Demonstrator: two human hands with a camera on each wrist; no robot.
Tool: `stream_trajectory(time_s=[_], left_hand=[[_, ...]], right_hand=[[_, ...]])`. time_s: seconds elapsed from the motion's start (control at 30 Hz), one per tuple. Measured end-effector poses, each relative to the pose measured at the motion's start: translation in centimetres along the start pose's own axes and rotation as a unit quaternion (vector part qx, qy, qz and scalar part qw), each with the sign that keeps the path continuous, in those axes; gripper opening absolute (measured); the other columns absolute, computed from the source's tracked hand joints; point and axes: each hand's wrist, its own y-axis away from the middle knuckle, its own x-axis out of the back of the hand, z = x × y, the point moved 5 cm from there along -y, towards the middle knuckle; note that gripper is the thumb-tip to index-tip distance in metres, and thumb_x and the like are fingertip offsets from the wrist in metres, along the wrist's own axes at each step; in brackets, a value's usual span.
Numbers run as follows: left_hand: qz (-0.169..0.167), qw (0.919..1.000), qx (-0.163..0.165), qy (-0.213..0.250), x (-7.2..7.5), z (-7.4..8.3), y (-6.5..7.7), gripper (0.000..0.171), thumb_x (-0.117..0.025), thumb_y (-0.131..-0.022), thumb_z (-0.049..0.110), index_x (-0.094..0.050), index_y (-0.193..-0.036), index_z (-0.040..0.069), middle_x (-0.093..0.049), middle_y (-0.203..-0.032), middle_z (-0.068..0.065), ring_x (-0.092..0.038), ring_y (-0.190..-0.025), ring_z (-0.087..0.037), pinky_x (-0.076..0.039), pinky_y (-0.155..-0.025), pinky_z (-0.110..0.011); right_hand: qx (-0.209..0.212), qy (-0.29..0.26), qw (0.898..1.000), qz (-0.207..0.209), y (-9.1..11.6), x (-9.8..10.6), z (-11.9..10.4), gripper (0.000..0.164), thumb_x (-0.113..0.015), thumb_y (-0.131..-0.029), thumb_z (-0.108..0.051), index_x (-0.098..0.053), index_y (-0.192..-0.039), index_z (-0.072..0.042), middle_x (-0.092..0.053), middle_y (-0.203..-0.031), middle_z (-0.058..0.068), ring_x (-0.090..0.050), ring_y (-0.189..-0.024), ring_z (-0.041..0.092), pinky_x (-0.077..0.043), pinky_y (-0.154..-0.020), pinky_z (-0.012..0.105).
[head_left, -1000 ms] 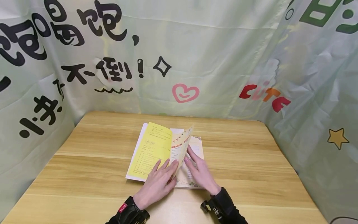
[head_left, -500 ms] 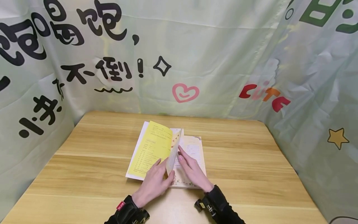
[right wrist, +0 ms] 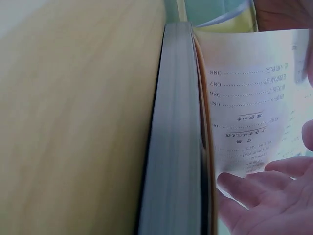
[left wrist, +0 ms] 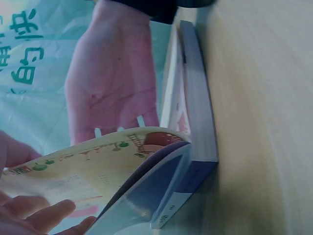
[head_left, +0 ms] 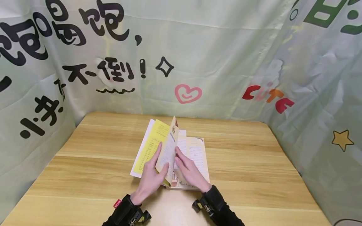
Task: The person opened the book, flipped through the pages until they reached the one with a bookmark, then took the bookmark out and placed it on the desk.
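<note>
An open book (head_left: pixel 196 157) lies on the table, its left side showing a yellow page (head_left: pixel 150 147). One printed leaf (head_left: pixel 169 153) stands nearly upright between the two sides. My left hand (head_left: pixel 150 177) holds this leaf, thumb on its right face and fingers on the left; in the left wrist view those fingers (left wrist: pixel 46 213) lie against the decorated side. My right hand (head_left: pixel 192 174) touches the leaf's right face with nearly straight fingers. In the right wrist view the leaf carries lines of print, and the right fingers (right wrist: pixel 259 188) are beside it. The right thumb is partly hidden.
The wooden table (head_left: pixel 254 175) surrounds the book. A pale printed cloth (head_left: pixel 220 62) hangs behind and at both sides. The thick page block (right wrist: pixel 176 122) faces the right wrist camera. A dark cable (head_left: pixel 348 219) shows at the lower right.
One leaf has swung over to the left, and another now stands raised between the hands. My left hand has gone up and left with its thumb on the leaf; the right moved slightly left.
</note>
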Motion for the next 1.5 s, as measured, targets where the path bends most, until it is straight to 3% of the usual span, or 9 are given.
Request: stream_trajectory(time_s=[0.13,0.33,0.47,0.57,0.8,0.93,1.07,1.2,1.5], left_hand=[[0.032,0.9989,0.014,0.030,0.8,0.0,-0.3,0.082,-0.062,-0.082,-0.010,-0.022,-0.152,0.004,-0.040,-0.147,-0.014,-0.056,-0.115,-0.023,-0.053,-0.090,-0.035],[0.050,0.9964,0.032,0.060,1.7,-0.1,-0.7,0.080,-0.057,-0.082,-0.017,-0.022,-0.152,0.002,-0.035,-0.151,-0.009,-0.030,-0.137,-0.019,-0.029,-0.109,-0.029],[0.060,0.9954,0.044,0.061,2.5,-0.2,-1.1,0.078,-0.056,-0.080,-0.020,-0.026,-0.150,-0.001,-0.034,-0.151,-0.012,-0.031,-0.137,-0.021,-0.027,-0.110,-0.032],[0.060,0.9953,0.054,0.053,3.2,-0.3,-1.4,0.077,-0.055,-0.079,-0.020,-0.027,-0.149,-0.002,-0.032,-0.152,-0.014,-0.037,-0.133,-0.025,-0.034,-0.107,-0.033],[0.034,0.9961,0.075,0.031,4.4,-1.0,-1.9,0.077,-0.055,-0.078,-0.020,-0.026,-0.148,-0.006,-0.033,-0.147,-0.027,-0.049,-0.120,-0.036,-0.051,-0.089,-0.040],[0.013,0.9969,0.077,0.000,4.8,-1.3,-2.0,0.076,-0.055,-0.078,-0.020,-0.025,-0.148,-0.007,-0.031,-0.146,-0.032,-0.042,-0.126,-0.039,-0.045,-0.098,-0.045],[-0.005,0.9956,0.079,-0.049,5.0,-1.7,-2.2,0.076,-0.057,-0.077,-0.018,-0.026,-0.147,-0.009,-0.026,-0.149,-0.030,-0.031,-0.133,-0.038,-0.032,-0.108,-0.051],[-0.019,0.9926,0.084,-0.086,5.2,-2.6,-2.3,0.075,-0.060,-0.076,-0.014,-0.031,-0.146,-0.008,-0.027,-0.151,-0.027,-0.027,-0.135,-0.038,-0.026,-0.111,-0.055],[-0.053,0.9892,0.074,-0.114,5.6,-4.4,-2.3,0.064,-0.063,-0.075,-0.011,-0.048,-0.137,-0.006,-0.037,-0.146,-0.026,-0.032,-0.130,-0.045,-0.027,-0.107,-0.063]], right_hand=[[0.009,0.000,1.000,-0.011,-0.2,-0.4,0.0,0.049,-0.038,-0.105,-0.012,-0.025,-0.145,0.011,-0.023,-0.151,0.027,-0.024,-0.138,0.032,-0.022,-0.113,0.052],[0.013,0.030,0.999,-0.026,0.0,-0.7,0.0,0.053,-0.036,-0.105,-0.025,-0.027,-0.148,0.004,-0.021,-0.155,0.019,-0.022,-0.140,0.025,-0.024,-0.114,0.048],[0.013,0.035,0.998,-0.046,0.1,-0.9,-0.1,0.055,-0.036,-0.105,-0.029,-0.027,-0.149,0.003,-0.017,-0.157,0.018,-0.018,-0.141,0.023,-0.022,-0.115,0.048],[0.011,0.047,0.997,-0.064,0.2,-1.1,-0.1,0.057,-0.035,-0.105,-0.032,-0.026,-0.150,0.001,-0.015,-0.158,0.017,-0.017,-0.141,0.021,-0.022,-0.115,0.048],[0.015,0.076,0.992,-0.096,0.4,-1.4,-0.2,0.058,-0.035,-0.104,-0.036,-0.025,-0.151,-0.002,-0.011,-0.159,0.016,-0.017,-0.141,0.025,-0.024,-0.114,0.050],[0.026,0.091,0.989,-0.112,0.5,-1.6,-0.1,0.059,-0.035,-0.104,-0.036,-0.025,-0.151,-0.001,-0.009,-0.158,0.017,-0.019,-0.140,0.028,-0.025,-0.113,0.051],[0.025,0.103,0.986,-0.126,0.6,-1.7,-0.1,0.059,-0.035,-0.104,-0.038,-0.027,-0.151,-0.004,-0.009,-0.159,0.015,-0.018,-0.141,0.027,-0.025,-0.113,0.051],[0.022,0.109,0.984,-0.137,0.7,-1.8,-0.2,0.058,-0.036,-0.104,-0.039,-0.030,-0.150,-0.005,-0.009,-0.159,0.012,-0.015,-0.142,0.026,-0.023,-0.114,0.052],[0.041,0.137,0.976,-0.165,0.5,-2.2,-0.3,0.056,-0.034,-0.104,-0.040,-0.037,-0.147,-0.004,-0.014,-0.159,0.013,-0.011,-0.143,0.027,-0.017,-0.116,0.053]])
